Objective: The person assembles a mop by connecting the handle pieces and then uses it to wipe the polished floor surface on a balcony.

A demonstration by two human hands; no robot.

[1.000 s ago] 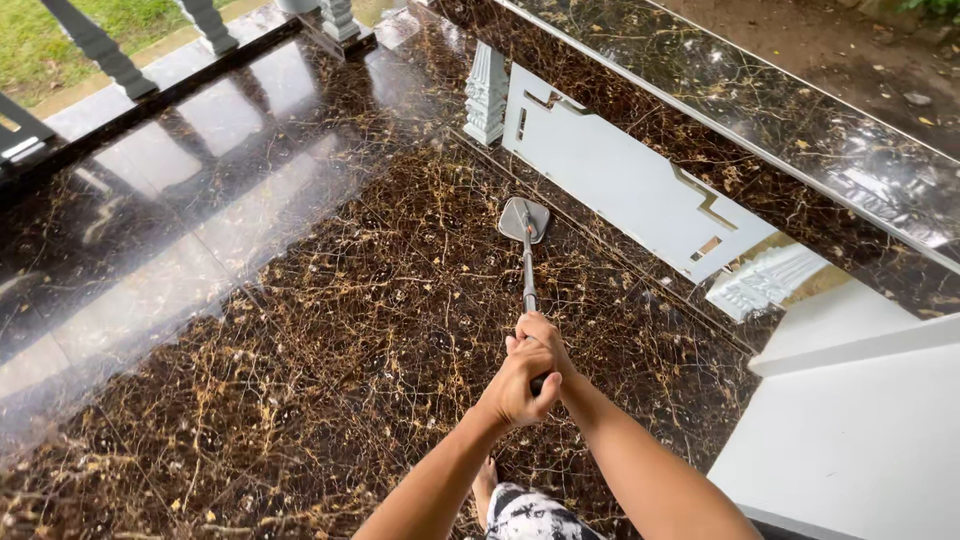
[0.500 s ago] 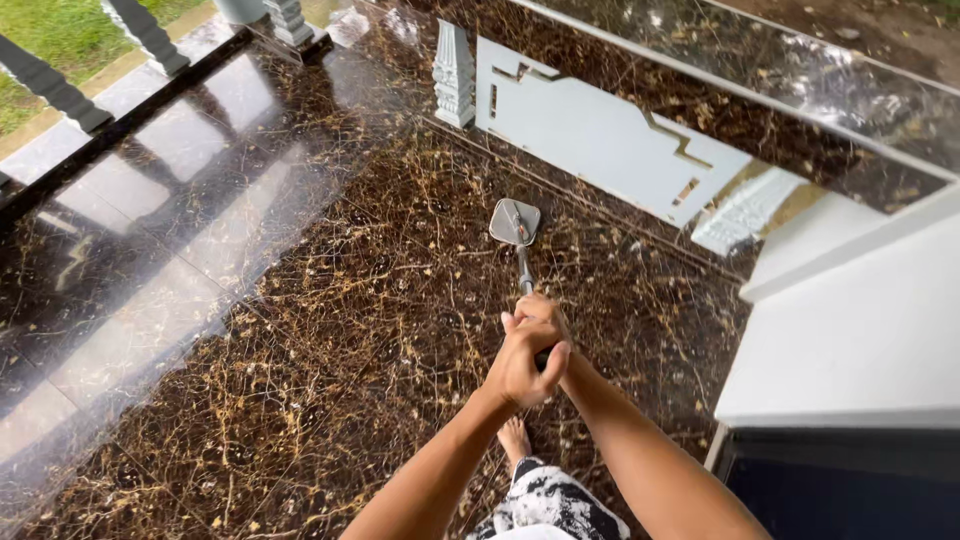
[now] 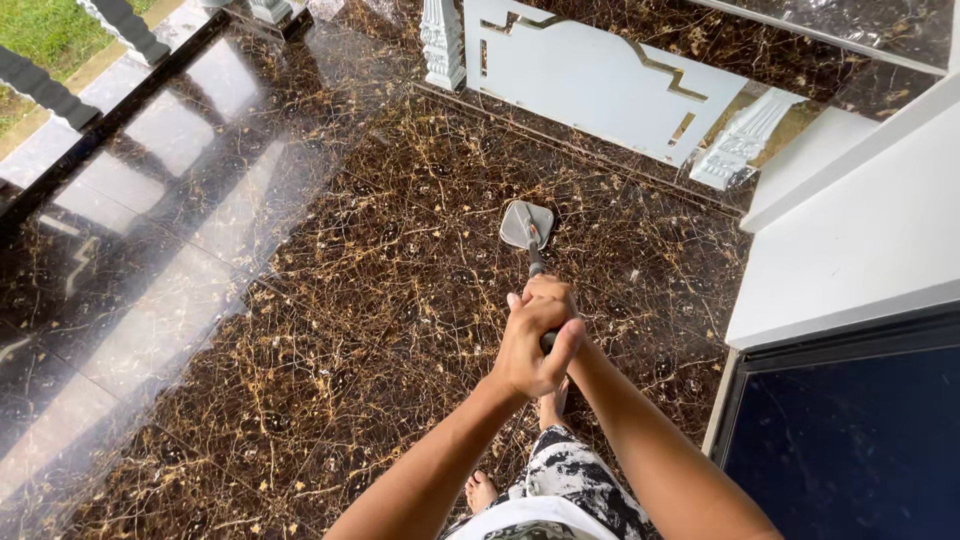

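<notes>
dark marble floor (image 3: 300,330): both hands (image 3: 535,345) clamped on mop handle (image 3: 537,262), head (image 3: 526,224) drawn nearer.

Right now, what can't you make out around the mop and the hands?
- Head view: the right hand is mostly covered by the left hand.
- Thin grey metal mop handle: its upper end is hidden inside both hands.
- Flat grey mop head: its underside faces the dark marble floor.

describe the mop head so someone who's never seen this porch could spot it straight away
Start at the white cut-out panel leaning along the far edge of the glossy dark marble floor. Below it, on the floor, lies the mop head, at the end of the pole gripped by the left hand and right hand. It is the only flat, grey pad on the gold-veined tiles.
</notes>
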